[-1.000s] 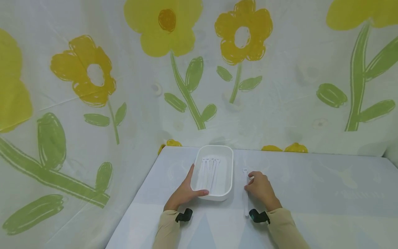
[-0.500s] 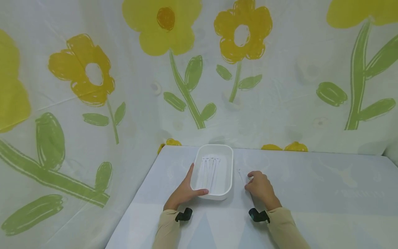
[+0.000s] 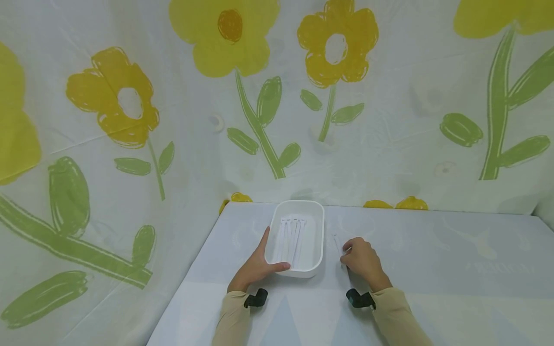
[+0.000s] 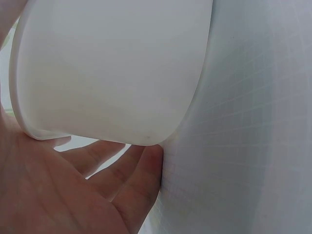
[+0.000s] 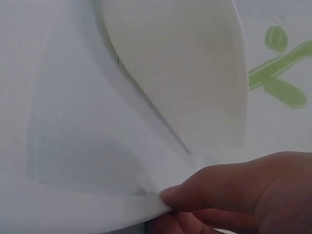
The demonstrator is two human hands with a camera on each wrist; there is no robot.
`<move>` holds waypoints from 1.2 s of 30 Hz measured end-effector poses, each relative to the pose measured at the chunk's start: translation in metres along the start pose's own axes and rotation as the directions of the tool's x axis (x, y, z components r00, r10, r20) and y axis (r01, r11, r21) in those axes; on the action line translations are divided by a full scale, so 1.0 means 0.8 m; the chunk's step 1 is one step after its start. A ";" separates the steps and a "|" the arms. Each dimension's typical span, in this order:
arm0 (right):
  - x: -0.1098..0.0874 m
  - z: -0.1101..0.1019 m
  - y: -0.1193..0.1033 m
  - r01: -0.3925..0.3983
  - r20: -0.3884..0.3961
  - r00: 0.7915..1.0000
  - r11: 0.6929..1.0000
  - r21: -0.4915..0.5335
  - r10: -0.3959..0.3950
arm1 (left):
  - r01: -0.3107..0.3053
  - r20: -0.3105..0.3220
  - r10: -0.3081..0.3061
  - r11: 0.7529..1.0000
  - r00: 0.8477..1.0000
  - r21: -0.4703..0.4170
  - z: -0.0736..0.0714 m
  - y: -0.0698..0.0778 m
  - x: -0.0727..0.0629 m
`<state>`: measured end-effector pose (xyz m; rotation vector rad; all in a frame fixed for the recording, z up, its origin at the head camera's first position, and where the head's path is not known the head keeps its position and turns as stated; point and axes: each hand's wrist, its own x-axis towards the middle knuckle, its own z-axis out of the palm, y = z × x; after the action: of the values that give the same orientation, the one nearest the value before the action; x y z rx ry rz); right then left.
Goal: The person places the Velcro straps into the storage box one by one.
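A white rectangular box [image 3: 320, 242] stands on the table with several slim white cable ties [image 3: 291, 240] lying lengthwise in it. My left hand [image 3: 257, 268] holds the box at its near left corner, thumb over the near rim and fingers along the left side. In the left wrist view those fingers [image 4: 141, 180] rest against the wall of the box. To the right of the box, my right hand [image 3: 363, 262] pinches another white cable tie [image 3: 337, 247] between thumb and finger. In the right wrist view this tie [image 5: 112, 212] appears as a flat band, edge tilted up.
A white cloth [image 3: 454, 269] with faint prints covers the table. Behind and to the left hang white curtains [image 3: 389, 134] with yellow flowers and green leaves. Black wrist cameras [image 3: 256, 299] sit at both sleeves.
The cable tie in my right hand has turned from lying flat and straight to edge-on and slanted, its head swinging left. Both hands stay nearly where they were, and the box too.
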<state>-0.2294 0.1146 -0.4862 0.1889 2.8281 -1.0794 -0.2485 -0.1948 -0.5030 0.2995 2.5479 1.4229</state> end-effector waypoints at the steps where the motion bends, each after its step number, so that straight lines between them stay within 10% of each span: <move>1: 0.000 0.000 0.000 0.004 0.000 1.000 1.000 0.000 -0.004 | 0.003 -0.001 -0.003 1.000 1.000 0.000 0.000 0.000 0.000; 36: 0.007 -0.010 0.004 -0.026 0.076 0.997 0.991 0.133 0.017 | 0.003 0.008 -0.003 1.000 1.000 -0.021 -0.001 -0.001 0.001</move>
<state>-0.2348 0.1224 -0.4833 0.1858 2.6838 -1.2452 -0.2492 -0.1957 -0.5032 0.2973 2.5238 1.4437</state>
